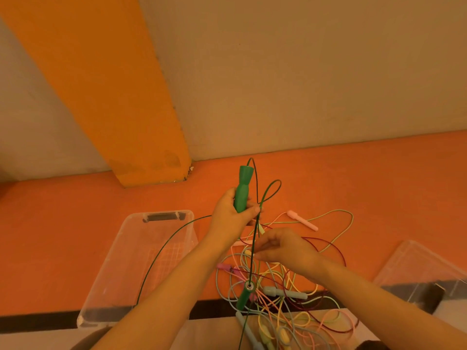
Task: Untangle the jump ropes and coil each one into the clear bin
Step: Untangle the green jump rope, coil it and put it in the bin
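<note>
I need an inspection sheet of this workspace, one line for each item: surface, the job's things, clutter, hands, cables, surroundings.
Surface: orange floor with a dark strip along its near edge.
Job's things: green rope, one green handle held up, the other hanging on the cord; tangled pile of pastel and dark red ropes; pink handle lying apart; clear bin at left, no coiled rope in it.
Clutter: second clear container at right.
Hands: left hand grips the upper green handle; right hand pinches the green cord.
Cables: nothing seen.
Surroundings: beige wall with an orange stripe.
</note>
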Demonstrator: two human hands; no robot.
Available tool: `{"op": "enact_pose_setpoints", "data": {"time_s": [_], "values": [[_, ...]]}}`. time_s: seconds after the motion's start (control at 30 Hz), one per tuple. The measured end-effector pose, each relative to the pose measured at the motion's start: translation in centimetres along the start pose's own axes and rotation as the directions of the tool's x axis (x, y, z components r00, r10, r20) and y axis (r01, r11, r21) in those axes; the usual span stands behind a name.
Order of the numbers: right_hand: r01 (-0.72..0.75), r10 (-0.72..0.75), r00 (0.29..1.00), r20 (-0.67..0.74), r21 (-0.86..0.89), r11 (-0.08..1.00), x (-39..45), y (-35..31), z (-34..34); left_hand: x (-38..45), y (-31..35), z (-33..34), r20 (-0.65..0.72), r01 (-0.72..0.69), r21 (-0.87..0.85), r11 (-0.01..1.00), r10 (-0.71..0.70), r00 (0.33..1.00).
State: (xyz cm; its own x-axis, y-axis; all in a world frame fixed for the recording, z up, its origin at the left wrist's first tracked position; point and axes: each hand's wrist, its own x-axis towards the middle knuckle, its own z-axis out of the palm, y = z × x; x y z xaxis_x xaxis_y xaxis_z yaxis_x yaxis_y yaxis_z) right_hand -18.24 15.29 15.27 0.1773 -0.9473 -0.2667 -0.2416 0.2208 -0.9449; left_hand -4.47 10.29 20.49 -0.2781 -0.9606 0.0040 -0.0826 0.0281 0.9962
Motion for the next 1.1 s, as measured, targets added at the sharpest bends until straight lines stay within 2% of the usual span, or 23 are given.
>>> {"op": "enact_pose_setpoints", "data": {"time_s": [0.2,0.33,0.47,0.53,0.6,0.7,0.83,0.97,1.1], "values": [[0.052,-0.053,0.999,-0.01,-0.047,0.998,0.1,0.0,0.6,0.2,-0.3,0.0,-0.029,0.016,-0.021,1.0,-0.017,0.999],[0.084,-0.091,0.992,-0.084,-0.078,0.993,0.4,0.1,0.7,0.4,-0.5,0.1,-0.051,0.02,-0.041,0.999,-0.022,0.998],[0.08,-0.079,0.986,-0.147,0.006,0.997,0.6,-0.6,0.1,0.6,-0.8,0.0,-0.059,0.011,-0.016,1.0,-0.012,0.998],[0.061,-0.032,0.979,-0.2,0.141,0.988,0.7,-1.2,-0.5,0.6,-1.0,0.0,-0.048,0.01,0.0,1.0,-0.01,0.999],[0.053,0.032,0.964,-0.264,0.31,0.949,0.8,-2.0,-1.1,0.6,-1.2,0.0,-0.041,0.007,0.045,0.999,-0.005,0.999],[0.082,0.123,0.936,-0.331,0.543,0.836,0.9,-3.3,-2.4,0.5,-1.6,-0.2,0.013,0.034,0.122,0.992,-0.036,0.999],[0.131,0.17,0.939,-0.298,0.768,0.627,0.6,-5.5,-4.5,-0.2,-1.8,-0.2,0.193,0.145,0.136,0.98,-0.17,0.966],[0.153,0.183,0.943,-0.279,0.849,0.506,0.3,-6.9,-6.1,-0.8,-2.3,0.1,0.306,0.153,0.172,0.973,-0.201,0.93],[0.196,0.207,0.917,-0.341,0.837,0.51,0.1,-7.0,-7.0,-0.8,-2.6,0.3,0.273,0.097,0.179,0.979,-0.144,0.951]]}}
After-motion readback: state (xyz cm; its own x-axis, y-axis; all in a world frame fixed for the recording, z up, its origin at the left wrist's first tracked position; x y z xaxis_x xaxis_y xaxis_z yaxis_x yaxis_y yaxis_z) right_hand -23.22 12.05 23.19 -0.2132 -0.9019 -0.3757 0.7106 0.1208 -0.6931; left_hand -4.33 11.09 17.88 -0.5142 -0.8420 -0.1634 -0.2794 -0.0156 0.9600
